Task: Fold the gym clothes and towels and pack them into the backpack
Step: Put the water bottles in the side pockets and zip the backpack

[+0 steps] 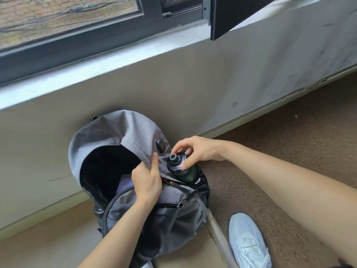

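The grey backpack (108, 132) leaned against the wall (173, 84), mouth open, pale cloth (124, 182) inside just left of the left hand (146, 182), which pinched the rim. The nearer right hand (201, 149) gripped the dark bottle (185, 172), tilted upward in the side pocket (202, 188).

— Where's the left grip (147, 180)?
— Its bare forearm comes up from the bottom edge. The fingers are curled and the thumb lies on top, pinching the backpack (119, 132) rim.
— And the right grip (199, 151)?
— That arm reaches in from the right, wrist bent. Thumb and arched fingers close round the bottle (186, 173) top, just beside the left.
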A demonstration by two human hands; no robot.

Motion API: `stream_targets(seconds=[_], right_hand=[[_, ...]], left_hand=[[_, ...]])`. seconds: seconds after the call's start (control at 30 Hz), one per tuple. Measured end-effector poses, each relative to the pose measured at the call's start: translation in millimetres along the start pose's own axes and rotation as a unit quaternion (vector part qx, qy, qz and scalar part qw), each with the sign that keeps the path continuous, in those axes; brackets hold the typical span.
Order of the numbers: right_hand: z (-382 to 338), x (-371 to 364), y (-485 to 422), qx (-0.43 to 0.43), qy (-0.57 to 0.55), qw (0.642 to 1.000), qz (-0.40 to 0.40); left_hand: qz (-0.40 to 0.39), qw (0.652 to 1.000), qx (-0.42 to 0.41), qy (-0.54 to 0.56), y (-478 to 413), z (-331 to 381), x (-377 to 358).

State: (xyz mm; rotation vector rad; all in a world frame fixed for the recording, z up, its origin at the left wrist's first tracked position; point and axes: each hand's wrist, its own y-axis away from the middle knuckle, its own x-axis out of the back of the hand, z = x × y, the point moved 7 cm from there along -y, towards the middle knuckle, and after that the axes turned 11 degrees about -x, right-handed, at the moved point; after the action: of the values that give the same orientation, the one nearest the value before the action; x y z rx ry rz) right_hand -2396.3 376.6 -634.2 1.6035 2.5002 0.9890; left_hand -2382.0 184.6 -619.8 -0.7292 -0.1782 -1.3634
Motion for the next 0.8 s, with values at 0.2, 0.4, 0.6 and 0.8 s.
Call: stream_targets(seconds=[0.2,0.4,0.6,0.8], right_hand=[[20.4,-4.9,-14.8,0.03,0.085,0.988,0.129],[52.5,-13.0,-22.8,-0.016,0.026,0.992,0.126],[54.0,-9.9,-21.5,-0.03,0.045,0.989,0.135],[49.5,-9.4,-16.8,-0.05,0.178,0.972,0.145]], left_hand=[[0.019,1.0,0.004,0.016,-1.2,5.1,1.6],[0.012,0.999,0.02,0.027,4.5,5.4,-5.7],[0.008,1.0,0.014,0.026,-0.4,10.6,-3.7],[-0.086,0.996,0.036,0.011,-12.6,7.1,-19.5]])
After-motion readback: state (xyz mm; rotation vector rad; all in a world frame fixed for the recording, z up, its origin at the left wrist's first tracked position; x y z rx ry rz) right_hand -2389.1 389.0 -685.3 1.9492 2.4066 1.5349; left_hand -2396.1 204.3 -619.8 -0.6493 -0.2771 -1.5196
